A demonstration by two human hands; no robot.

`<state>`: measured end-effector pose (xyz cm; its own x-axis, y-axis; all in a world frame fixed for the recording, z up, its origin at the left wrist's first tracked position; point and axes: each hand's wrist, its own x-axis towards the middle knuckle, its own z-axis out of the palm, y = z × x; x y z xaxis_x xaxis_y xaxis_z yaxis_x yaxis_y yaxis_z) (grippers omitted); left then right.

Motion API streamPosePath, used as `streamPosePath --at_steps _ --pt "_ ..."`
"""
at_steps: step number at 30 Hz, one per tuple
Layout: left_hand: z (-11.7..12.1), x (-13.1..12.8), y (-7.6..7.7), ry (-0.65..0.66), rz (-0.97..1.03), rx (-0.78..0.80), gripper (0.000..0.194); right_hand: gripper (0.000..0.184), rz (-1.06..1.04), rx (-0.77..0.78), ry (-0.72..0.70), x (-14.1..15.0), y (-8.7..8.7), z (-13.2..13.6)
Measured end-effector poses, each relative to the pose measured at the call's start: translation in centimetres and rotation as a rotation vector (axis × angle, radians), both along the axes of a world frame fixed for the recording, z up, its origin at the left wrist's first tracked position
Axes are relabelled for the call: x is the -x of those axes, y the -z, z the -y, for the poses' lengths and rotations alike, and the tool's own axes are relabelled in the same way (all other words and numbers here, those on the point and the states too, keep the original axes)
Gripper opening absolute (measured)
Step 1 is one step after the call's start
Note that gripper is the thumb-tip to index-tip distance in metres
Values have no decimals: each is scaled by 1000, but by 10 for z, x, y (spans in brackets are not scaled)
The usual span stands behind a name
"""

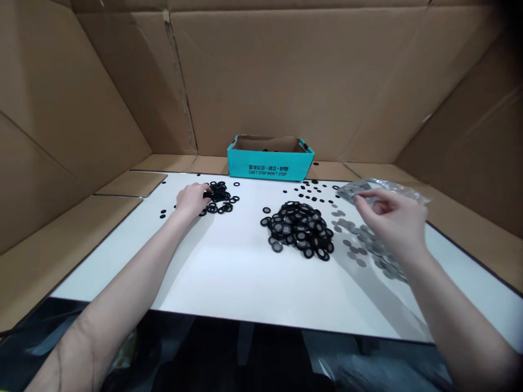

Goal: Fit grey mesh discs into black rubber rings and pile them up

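On the left of the white table, my left hand has its fingers curled at the edge of a loose heap of black rings, with a black ring at its fingertips. My right hand is raised at the right, thumb and forefinger pinched together; whatever is between them is too small to make out. Behind it lies a clear plastic bag. Below and beside that hand spread thin grey discs, partly hidden by it. Between my hands sits a large pile of black rings with grey centres.
A turquoise open box stands at the back of the white table. Small black discs lie scattered to its front right, and a few black discs lie at the left. Tall cardboard walls enclose the back and sides.
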<state>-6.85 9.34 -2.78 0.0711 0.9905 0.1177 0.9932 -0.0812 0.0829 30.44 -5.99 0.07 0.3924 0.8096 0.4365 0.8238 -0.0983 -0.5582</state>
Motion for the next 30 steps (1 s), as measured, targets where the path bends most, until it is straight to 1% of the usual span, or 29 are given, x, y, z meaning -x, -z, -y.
streamPosePath --at_steps 2,5,10,14,18,22,26,30 --pt "-1 1 0 -5 7 -12 32 12 32 -4 52 -10 3 11" --pt "-2 2 0 -14 28 -21 31 14 76 65 83 -27 12 21" --pt "-1 4 -1 -22 81 -37 34 15 160 230 28 -50 33 24" --pt "-2 6 -1 -27 126 -65 34 18 187 269 4 -59 46 26" --pt "-3 8 -2 -43 159 -106 35 13 163 242 14 -63 52 27" --pt "-4 9 -3 -39 199 -160 37 11 105 182 83 -66 55 22" --pt "-6 9 -3 -33 257 -201 35 12 1 106 203 -67 51 14" --pt "-8 8 -1 -8 349 -235 30 13 -150 50 206 -64 45 12"
